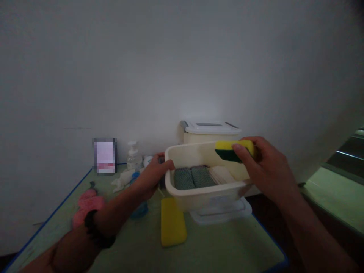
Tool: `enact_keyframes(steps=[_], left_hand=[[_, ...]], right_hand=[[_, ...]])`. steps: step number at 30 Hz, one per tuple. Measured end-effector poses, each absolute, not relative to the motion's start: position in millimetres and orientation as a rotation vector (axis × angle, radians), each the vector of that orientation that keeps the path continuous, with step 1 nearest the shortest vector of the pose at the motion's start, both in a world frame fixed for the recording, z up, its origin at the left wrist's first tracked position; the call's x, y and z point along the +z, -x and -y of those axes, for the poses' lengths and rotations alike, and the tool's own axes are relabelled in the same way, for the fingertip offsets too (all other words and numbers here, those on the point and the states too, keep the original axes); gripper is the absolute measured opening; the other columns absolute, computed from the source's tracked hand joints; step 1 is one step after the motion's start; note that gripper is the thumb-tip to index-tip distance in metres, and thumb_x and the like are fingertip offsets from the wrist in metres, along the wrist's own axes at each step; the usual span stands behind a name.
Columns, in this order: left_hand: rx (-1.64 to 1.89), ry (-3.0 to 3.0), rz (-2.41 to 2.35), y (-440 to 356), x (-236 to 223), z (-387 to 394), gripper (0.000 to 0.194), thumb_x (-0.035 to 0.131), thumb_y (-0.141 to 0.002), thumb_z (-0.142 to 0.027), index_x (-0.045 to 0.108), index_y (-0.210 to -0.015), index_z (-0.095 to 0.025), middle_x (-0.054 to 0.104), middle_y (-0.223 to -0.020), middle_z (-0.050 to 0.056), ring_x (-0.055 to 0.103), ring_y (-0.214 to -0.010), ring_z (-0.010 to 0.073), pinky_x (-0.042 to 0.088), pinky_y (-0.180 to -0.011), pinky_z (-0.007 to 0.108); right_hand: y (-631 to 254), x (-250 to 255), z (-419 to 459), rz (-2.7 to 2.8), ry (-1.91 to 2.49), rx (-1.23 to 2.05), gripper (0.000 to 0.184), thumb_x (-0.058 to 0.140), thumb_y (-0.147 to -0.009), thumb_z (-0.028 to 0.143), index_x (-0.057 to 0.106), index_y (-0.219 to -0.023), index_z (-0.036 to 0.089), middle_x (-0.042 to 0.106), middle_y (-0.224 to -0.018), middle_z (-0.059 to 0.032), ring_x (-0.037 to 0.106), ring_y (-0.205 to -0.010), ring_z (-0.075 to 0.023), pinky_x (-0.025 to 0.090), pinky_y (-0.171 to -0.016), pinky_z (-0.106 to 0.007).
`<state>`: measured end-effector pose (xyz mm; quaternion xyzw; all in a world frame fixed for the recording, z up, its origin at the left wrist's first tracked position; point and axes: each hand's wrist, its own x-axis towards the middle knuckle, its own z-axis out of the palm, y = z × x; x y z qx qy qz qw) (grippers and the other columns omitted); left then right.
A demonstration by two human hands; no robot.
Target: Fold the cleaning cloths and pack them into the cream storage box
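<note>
My left hand [155, 172] grips the left rim of a cream plastic bin [204, 199], its thumb hooked over the edge. The bin is raised and tilted toward me. Inside lie folded grey-green cloths [195, 177] on the left and folded whitish cloths [222, 175] beside them. Over the bin's right end, my right hand [264, 163] pinches a yellow sponge [231, 146] with a dark green scouring side facing down. Below the bin, another yellow sponge [173, 223] lies flat on the table. A translucent lid [222, 213] rests under the bin's right part.
A lidded white box [212, 127] stands behind the bin against the wall. Left of it are a pump bottle [133, 155], a blue object [139, 210] partly behind my left arm and a pink cloth item [88, 204]. Blue edging marks the green table [227, 250].
</note>
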<state>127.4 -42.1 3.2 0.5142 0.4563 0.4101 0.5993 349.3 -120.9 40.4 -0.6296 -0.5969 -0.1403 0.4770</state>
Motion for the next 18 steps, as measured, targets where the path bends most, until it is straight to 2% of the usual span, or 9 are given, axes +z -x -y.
enact_keyframes(steps=[5,7,11,13,15,18], left_hand=[[1.142,-1.250,-1.145,-61,17,52,0.061,0.064,-0.063,-0.020,0.043,-0.120,-0.023,0.062,-0.075,0.001,0.061,-0.051,0.0169,0.048,-0.041,0.024],[1.235,-1.225,-1.163,-40,12,57,0.062,0.065,-0.062,-0.019,0.044,-0.120,-0.023,0.062,-0.076,0.001,0.062,-0.052,0.0171,0.049,-0.043,0.026],[1.306,-1.144,-1.219,-14,-11,64,0.060,0.064,-0.063,-0.020,0.045,-0.120,-0.022,0.060,-0.070,-0.002,0.060,-0.049,0.0162,0.050,-0.045,0.028],[1.340,-1.086,-1.222,-6,-22,65,0.059,0.066,-0.063,-0.022,0.045,-0.119,-0.022,0.060,-0.067,-0.003,0.059,-0.047,0.0161,0.050,-0.044,0.028],[1.374,-1.031,-1.184,-1,-30,63,0.059,0.068,-0.062,-0.025,0.046,-0.116,-0.020,0.061,-0.068,-0.002,0.060,-0.048,0.0166,0.049,-0.044,0.027],[1.406,-0.979,-1.096,5,-37,60,0.060,0.072,-0.061,-0.029,0.050,-0.116,-0.019,0.065,-0.076,0.001,0.062,-0.055,0.0171,0.049,-0.047,0.025]], right_hand=[[-309,42,113,1.557,1.403,0.044,0.031,0.052,-0.084,0.050,0.056,-0.096,0.022,0.061,-0.077,-0.0008,0.058,-0.061,-0.0141,0.044,-0.056,-0.027],[-293,34,102,1.562,1.353,0.193,0.033,0.052,-0.084,0.050,0.055,-0.102,0.023,0.059,-0.075,0.0009,0.054,-0.052,-0.0111,0.042,-0.048,-0.024],[-268,19,77,1.591,1.343,0.495,0.037,0.061,-0.077,0.050,0.056,-0.100,0.021,0.056,-0.065,0.0039,0.047,-0.038,-0.0081,0.036,-0.036,-0.021],[-261,14,67,1.668,1.335,0.625,0.039,0.066,-0.074,0.044,0.054,-0.103,0.021,0.060,-0.070,0.0021,0.055,-0.045,-0.0107,0.041,-0.040,-0.022],[-256,10,61,1.748,1.308,0.682,0.040,0.066,-0.074,0.035,0.052,-0.109,0.021,0.063,-0.085,-0.0024,0.063,-0.061,-0.0142,0.049,-0.052,-0.025],[-249,6,56,1.782,1.290,0.716,0.041,0.061,-0.077,0.029,0.047,-0.115,0.021,0.062,-0.102,-0.0072,0.065,-0.073,-0.0165,0.052,-0.060,-0.030]])
